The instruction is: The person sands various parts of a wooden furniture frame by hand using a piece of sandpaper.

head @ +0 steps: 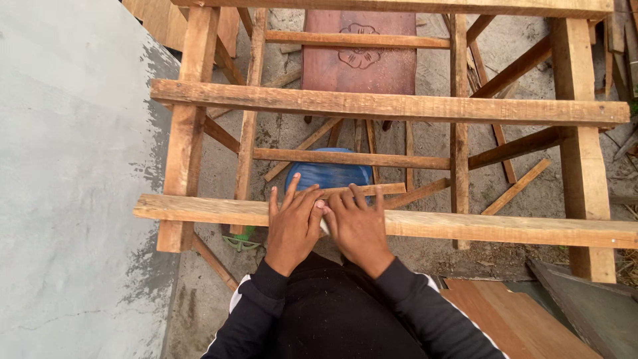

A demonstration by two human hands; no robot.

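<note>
My left hand [292, 226] and right hand [359, 226] lie flat, fingers spread, gripping nothing, pressing a thin wooden strip [365, 190] onto the near plank [505, 229]. I judge uneven pressure could tip the strip toward the blue barrel [329, 174] below.

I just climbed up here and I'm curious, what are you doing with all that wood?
A person in black sleeves presses both hands flat on a long rough wooden plank laid across a wooden frame. The left hand and right hand sit side by side, touching. A small white thing shows between them, too hidden to identify. A round blue plastic container stands on the ground below.
</note>
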